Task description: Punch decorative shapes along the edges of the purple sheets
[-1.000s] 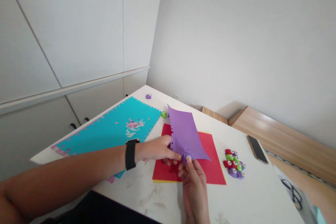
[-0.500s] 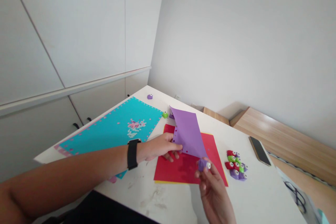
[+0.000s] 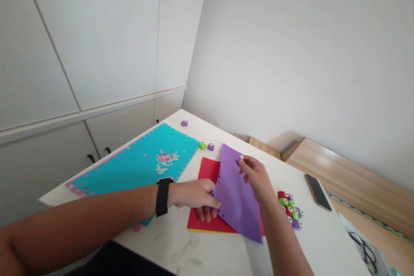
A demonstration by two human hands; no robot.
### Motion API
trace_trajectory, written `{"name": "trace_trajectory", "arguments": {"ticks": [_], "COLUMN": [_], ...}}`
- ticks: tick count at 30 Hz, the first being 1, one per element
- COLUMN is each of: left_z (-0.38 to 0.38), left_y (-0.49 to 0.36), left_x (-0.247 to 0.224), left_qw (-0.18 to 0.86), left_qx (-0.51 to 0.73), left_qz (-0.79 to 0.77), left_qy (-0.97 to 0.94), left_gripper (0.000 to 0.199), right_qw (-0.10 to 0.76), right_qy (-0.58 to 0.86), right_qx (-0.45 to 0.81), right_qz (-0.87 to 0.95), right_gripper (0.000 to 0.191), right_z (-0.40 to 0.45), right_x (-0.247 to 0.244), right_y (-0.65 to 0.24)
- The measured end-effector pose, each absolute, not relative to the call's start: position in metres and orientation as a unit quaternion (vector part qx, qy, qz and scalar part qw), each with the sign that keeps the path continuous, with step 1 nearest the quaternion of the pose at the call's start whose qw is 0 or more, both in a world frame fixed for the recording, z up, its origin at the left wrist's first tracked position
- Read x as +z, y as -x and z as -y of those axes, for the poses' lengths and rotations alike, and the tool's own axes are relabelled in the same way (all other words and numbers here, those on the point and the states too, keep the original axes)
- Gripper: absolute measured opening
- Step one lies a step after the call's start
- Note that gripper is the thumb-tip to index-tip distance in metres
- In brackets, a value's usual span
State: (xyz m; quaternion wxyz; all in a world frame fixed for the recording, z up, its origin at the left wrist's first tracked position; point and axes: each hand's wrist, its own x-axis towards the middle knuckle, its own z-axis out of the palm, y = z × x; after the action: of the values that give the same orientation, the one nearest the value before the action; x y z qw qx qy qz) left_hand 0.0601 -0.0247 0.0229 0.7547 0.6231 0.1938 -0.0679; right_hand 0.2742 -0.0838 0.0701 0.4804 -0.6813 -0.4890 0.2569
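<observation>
My left hand (image 3: 203,200), below a black watch, pinches the lower left edge of a purple sheet (image 3: 237,194) that has small holes punched along its left side. The sheet lies tilted over a red sheet (image 3: 209,168), with a yellow edge showing beneath. Over the upper right part of the purple sheet, my right hand (image 3: 254,172) holds a small purple punch, mostly hidden by the fingers, with its white button showing. A green punch (image 3: 202,145) and a purple punch (image 3: 210,146) stand just behind the sheets.
A blue sheet (image 3: 129,170) with punched edges and a pile of pink and white paper bits (image 3: 166,159) lies at the left. One purple punch (image 3: 184,123) stands at the far corner. Several punches (image 3: 290,209) cluster at the right, near a phone (image 3: 318,192).
My right hand has moved up and away with the punch, over the purple sheet. The sheet has turned and its lower corner has come nearer. My left hand has shifted slightly down.
</observation>
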Motion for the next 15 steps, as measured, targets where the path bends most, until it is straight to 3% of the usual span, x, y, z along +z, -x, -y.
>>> {"name": "trace_trajectory", "arguments": {"ticks": [5,10,15], "left_z": [0.023,0.022,0.021], "left_y": [-0.064,-0.064,-0.063], "left_x": [0.013,0.006,0.006], "left_qw": [0.749,0.754,0.754], "left_qx": [-0.083,-0.094,-0.093], "left_qz": [-0.202,-0.198,-0.186], "left_qy": [-0.626,-0.62,-0.624], "left_gripper": [0.027,0.02,0.022], "right_qw": [0.388,0.314,0.294], "right_qy": [0.68,0.687,0.701], "right_qx": [0.197,0.167,0.134], "right_qz": [0.59,0.634,0.635], "right_gripper": [0.025,0.026,0.023], "right_z": [0.027,-0.003,-0.011], "right_x": [0.043,0.027,0.019], "right_y": [-0.234,-0.224,-0.226]}}
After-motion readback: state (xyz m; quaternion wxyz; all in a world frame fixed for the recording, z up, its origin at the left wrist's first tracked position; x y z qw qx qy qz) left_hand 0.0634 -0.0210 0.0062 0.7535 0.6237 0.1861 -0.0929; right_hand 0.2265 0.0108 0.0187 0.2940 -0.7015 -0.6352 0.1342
